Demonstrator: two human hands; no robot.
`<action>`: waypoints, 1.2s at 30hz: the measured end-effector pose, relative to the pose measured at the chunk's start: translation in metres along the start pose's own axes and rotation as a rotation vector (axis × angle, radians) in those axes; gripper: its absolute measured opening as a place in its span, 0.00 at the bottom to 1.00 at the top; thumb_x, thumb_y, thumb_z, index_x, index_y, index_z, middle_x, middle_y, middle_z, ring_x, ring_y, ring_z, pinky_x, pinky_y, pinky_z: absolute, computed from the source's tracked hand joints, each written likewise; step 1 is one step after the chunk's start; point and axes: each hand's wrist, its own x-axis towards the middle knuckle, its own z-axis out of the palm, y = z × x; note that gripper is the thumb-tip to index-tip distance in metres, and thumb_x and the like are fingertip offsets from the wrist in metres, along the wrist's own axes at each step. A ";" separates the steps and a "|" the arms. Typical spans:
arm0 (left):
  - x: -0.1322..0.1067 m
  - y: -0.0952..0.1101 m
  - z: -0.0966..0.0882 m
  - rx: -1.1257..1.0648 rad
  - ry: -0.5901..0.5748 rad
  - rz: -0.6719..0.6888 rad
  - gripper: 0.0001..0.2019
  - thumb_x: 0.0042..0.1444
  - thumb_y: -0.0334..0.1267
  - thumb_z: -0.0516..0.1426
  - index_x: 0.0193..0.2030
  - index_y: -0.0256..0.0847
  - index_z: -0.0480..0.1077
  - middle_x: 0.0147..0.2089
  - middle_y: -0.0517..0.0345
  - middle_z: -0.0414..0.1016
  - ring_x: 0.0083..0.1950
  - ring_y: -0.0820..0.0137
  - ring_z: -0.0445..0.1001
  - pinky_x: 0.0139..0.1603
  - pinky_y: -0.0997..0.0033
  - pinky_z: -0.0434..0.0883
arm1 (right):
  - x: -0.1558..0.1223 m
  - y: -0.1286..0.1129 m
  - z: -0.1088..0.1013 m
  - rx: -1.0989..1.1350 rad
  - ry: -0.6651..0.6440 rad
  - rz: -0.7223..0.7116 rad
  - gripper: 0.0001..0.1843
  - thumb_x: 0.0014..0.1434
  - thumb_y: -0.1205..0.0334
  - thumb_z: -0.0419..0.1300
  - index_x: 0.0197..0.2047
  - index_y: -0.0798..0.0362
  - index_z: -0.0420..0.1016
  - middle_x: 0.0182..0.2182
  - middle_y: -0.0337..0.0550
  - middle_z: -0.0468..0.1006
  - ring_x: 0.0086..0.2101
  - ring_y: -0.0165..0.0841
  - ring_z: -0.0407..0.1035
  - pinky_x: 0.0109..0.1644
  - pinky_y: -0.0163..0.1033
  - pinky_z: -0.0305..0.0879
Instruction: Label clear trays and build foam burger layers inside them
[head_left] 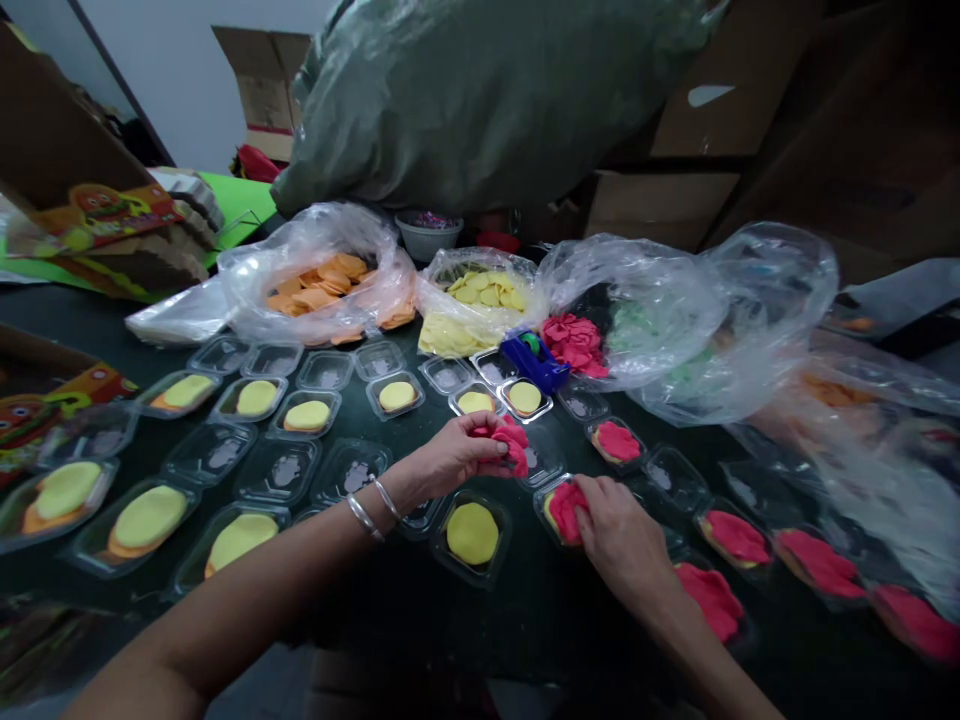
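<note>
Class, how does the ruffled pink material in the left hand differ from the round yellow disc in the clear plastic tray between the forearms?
The ruffled pink material has wavy edges; the round yellow disc has a smooth one. The left hand grips the pink material; the yellow disc lies in its clear plastic tray.

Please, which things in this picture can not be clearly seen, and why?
All in the head view:
Red pieces: the left hand hides part, so their number is uncertain.
Lower red piece: the right hand covers its right edge.
Grey bowl: its contents are too small to identify.
Large sack: cut off by the upper picture edge.
</note>
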 end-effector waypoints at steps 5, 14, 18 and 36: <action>-0.004 0.000 0.007 0.029 0.043 -0.009 0.16 0.40 0.30 0.69 0.33 0.35 0.67 0.38 0.51 0.77 0.37 0.65 0.78 0.42 0.59 0.76 | -0.003 0.014 -0.009 0.210 0.085 -0.140 0.11 0.62 0.69 0.48 0.44 0.53 0.70 0.39 0.49 0.73 0.39 0.39 0.67 0.43 0.42 0.64; -0.020 -0.013 0.028 0.028 0.117 0.006 0.17 0.40 0.30 0.69 0.33 0.35 0.65 0.39 0.50 0.77 0.34 0.67 0.78 0.39 0.63 0.75 | 0.001 0.019 -0.012 0.090 -0.180 -0.319 0.09 0.61 0.70 0.50 0.40 0.52 0.69 0.37 0.46 0.72 0.35 0.37 0.67 0.37 0.39 0.61; -0.033 -0.012 0.029 -0.056 0.086 0.015 0.15 0.41 0.27 0.67 0.34 0.35 0.66 0.43 0.48 0.76 0.40 0.63 0.78 0.46 0.60 0.74 | 0.002 0.013 -0.009 0.293 -0.201 -0.376 0.10 0.57 0.74 0.49 0.34 0.51 0.67 0.32 0.43 0.72 0.33 0.35 0.66 0.37 0.38 0.61; -0.064 -0.003 0.013 0.528 0.182 0.067 0.14 0.46 0.39 0.64 0.37 0.34 0.70 0.31 0.60 0.69 0.29 0.76 0.68 0.33 0.76 0.67 | 0.028 -0.065 -0.023 1.282 -0.181 -0.048 0.12 0.51 0.56 0.63 0.37 0.52 0.69 0.31 0.36 0.72 0.32 0.32 0.67 0.36 0.36 0.65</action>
